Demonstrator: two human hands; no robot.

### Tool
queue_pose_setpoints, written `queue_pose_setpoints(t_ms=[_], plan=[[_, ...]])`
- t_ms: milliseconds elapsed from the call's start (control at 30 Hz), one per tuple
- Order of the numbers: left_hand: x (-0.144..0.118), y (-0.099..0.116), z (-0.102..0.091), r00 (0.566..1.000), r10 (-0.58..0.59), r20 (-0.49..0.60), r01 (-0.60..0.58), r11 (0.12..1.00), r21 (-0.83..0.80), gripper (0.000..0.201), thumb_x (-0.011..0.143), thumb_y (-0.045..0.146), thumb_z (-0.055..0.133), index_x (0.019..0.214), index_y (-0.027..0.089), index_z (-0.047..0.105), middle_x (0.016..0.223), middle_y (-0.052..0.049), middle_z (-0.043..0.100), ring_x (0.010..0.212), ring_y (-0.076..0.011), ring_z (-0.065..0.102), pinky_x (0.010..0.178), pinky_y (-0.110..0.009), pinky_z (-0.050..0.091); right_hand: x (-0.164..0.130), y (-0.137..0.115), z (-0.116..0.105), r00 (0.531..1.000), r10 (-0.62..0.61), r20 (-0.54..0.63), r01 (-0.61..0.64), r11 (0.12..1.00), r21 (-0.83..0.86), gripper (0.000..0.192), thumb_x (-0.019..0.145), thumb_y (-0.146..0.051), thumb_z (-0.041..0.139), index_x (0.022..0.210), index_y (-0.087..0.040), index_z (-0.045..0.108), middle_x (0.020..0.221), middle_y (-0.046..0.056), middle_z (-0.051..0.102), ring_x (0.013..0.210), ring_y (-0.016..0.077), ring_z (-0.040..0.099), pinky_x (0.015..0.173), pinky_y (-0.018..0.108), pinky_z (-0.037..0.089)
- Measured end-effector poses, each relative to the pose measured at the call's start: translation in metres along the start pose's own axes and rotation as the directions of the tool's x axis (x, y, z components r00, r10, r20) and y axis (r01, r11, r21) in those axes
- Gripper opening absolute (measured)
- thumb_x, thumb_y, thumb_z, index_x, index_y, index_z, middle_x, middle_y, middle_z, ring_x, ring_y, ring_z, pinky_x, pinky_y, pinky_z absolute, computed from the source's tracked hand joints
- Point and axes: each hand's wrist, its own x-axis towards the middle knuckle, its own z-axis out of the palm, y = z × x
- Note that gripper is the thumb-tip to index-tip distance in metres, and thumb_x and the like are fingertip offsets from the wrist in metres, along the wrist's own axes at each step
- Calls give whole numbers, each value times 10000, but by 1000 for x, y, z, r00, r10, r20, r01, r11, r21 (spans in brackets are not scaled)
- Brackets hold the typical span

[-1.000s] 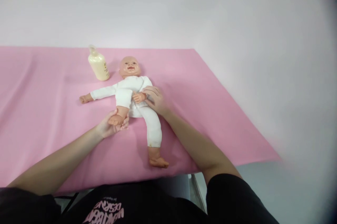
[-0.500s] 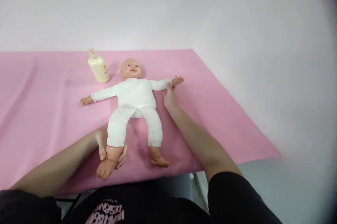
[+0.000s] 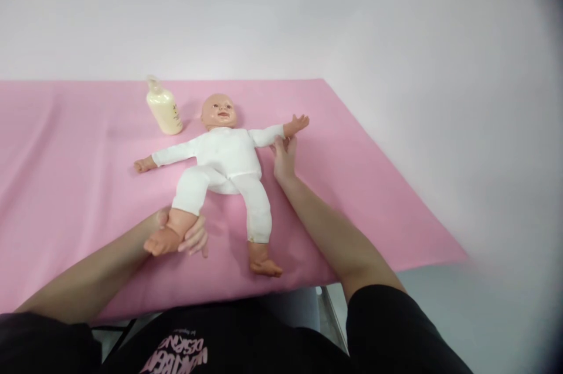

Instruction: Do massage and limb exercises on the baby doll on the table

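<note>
A baby doll (image 3: 229,151) with a white cloth body lies on its back, head toward the far edge and feet toward me. My left hand (image 3: 196,237) is wrapped from beneath around the ankle of the doll's leg on the left, holding that foot raised; part of the palm is hidden behind the foot. My right hand (image 3: 285,157) grips the doll's forearm near the wrist on the right side, lifting it slightly. The doll's other leg and other arm rest on the cloth.
A pump bottle (image 3: 166,113) of pale yellow stuff stands left of the doll's head. A pink cloth (image 3: 352,204) covers the table, whose right edge slants toward me. Pale walls (image 3: 281,10) rise behind and to the right.
My left hand has raised the doll's leg and shifted it up and to the left, bending it at the knee. The arm in my right hand has risen slightly.
</note>
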Motion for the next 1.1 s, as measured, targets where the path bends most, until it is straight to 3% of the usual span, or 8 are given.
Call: queue_pose_setpoints(t_ms=[100, 200, 400, 567, 800, 900, 1000, 1100], plan=[[2, 1, -4, 994, 43, -101, -55, 992, -114, 507, 785, 675, 712, 858, 182, 616, 717, -50, 604, 795, -266, 638, 823, -433, 555, -11, -6, 7, 966, -208, 152, 233, 958, -166, 614, 889, -586, 646, 1381, -262, 471, 1467, 123, 546, 1404, 273, 535, 1152, 482, 488], [2, 1, -12, 981, 83, -178, -120, 971, -209, 531, 775, 697, 702, 788, 181, 579, 662, -23, 546, 715, -237, 599, 785, -419, 546, -24, -13, 13, 883, -317, 345, 419, 865, -277, 552, 950, -563, 577, 1401, -256, 498, 1422, 123, 600, 1381, 286, 560, 1184, 528, 457], [5, 2, -25, 942, 50, -333, -162, 934, -317, 536, 789, 681, 690, 760, 158, 581, 656, -16, 528, 657, -198, 574, 730, -369, 542, -34, -23, 16, 616, -380, 690, 714, 640, -285, 366, 1014, -365, 495, 1357, -297, 602, 1378, 42, 675, 1448, 251, 503, 1222, 526, 445], [8, 6, -21, 921, 18, -389, -159, 930, -331, 511, 859, 644, 643, 784, 139, 618, 644, -17, 533, 625, -181, 566, 709, -356, 561, -32, -22, 16, 535, -339, 774, 787, 532, -311, 376, 1017, -236, 434, 1297, -318, 672, 1369, -1, 688, 1487, 227, 455, 1209, 530, 462], [7, -1, -25, 958, 75, -278, -130, 974, -186, 540, 785, 641, 752, 881, 115, 681, 734, -39, 603, 714, -191, 622, 811, -376, 574, -32, -20, 15, 579, -358, 732, 742, 603, -293, 339, 1013, -303, 479, 1304, -297, 655, 1358, 33, 691, 1431, 239, 517, 1217, 528, 443], [3, -6, -28, 985, 81, -153, -92, 994, -65, 595, 754, 687, 758, 939, 123, 715, 835, -69, 648, 795, -212, 656, 841, -375, 568, -30, -17, 13, 703, -352, 617, 628, 715, -308, 390, 994, -409, 545, 1359, -280, 591, 1378, 69, 667, 1373, 254, 565, 1203, 517, 449], [-2, 0, -24, 995, -27, 97, 15, 993, 118, 628, 670, 699, 809, 949, 140, 746, 916, -119, 680, 874, -283, 682, 852, -415, 568, -23, -11, 10, 857, -300, 418, 444, 842, -306, 482, 955, -507, 603, 1370, -269, 542, 1381, 99, 641, 1300, 256, 615, 1162, 491, 483], [-4, 13, -13, 897, -285, 337, 169, 927, 334, 600, 618, 584, 888, 1030, 166, 763, 991, -155, 705, 983, -368, 688, 898, -466, 563, -10, -1, 4, 936, -260, 237, 310, 927, -208, 559, 903, -580, 640, 1348, -267, 509, 1388, 112, 608, 1282, 249, 621, 1120, 452, 516]])
